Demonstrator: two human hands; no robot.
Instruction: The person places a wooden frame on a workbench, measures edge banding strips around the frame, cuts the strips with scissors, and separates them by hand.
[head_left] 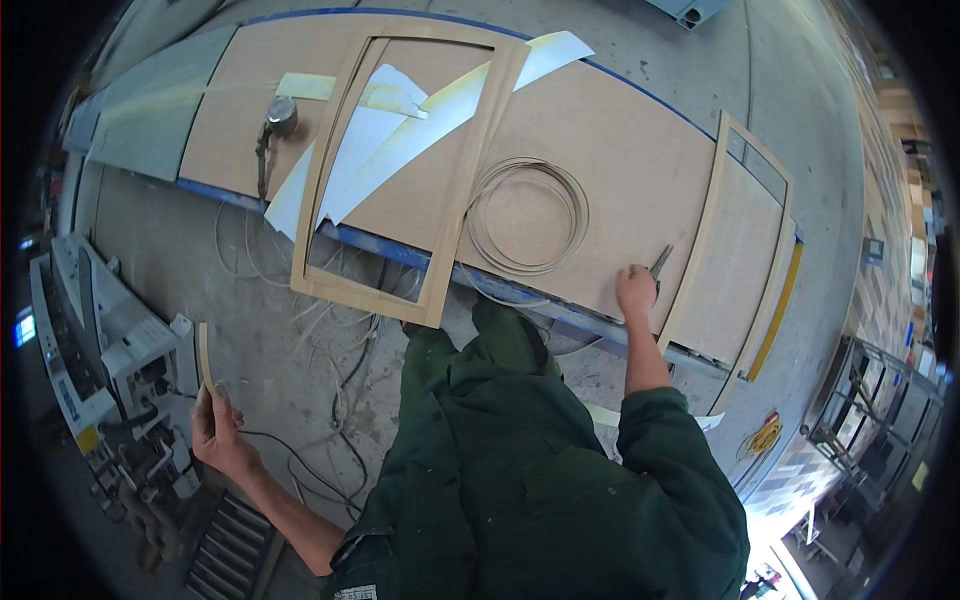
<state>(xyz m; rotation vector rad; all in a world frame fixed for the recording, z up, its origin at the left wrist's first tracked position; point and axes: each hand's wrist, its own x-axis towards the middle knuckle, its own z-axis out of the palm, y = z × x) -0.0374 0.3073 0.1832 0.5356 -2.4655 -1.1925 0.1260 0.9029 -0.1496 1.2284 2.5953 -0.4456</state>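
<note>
Left hand [218,430], at 8 o'clock in the view and clear of the bench [620,130], pinches a short, narrow edging strip [204,350] between thumb and fingers; the strip stands up toward 12 o'clock. Right hand [638,292], at 3 o'clock, is down on the bench near its close edge, fingers curled at a scissor-like hand tool [662,260] pointing toward 1 o'clock — whether they are closed on it cannot be told.

A coil of thin edging [582,215] lies flat on the bench at 1 o'clock from centre, beside a wooden frame [490,120]. That frame lies slanted across the bench, its lower end overhanging the near edge; white sheets [385,155] show through its opening. At 10 o'clock, left of the frame, rests a metal-cupped tool [283,115]. A second wooden frame [690,250] lies at 3 o'clock, beyond the right hand — its lower end also at the bench's near edge.
</note>
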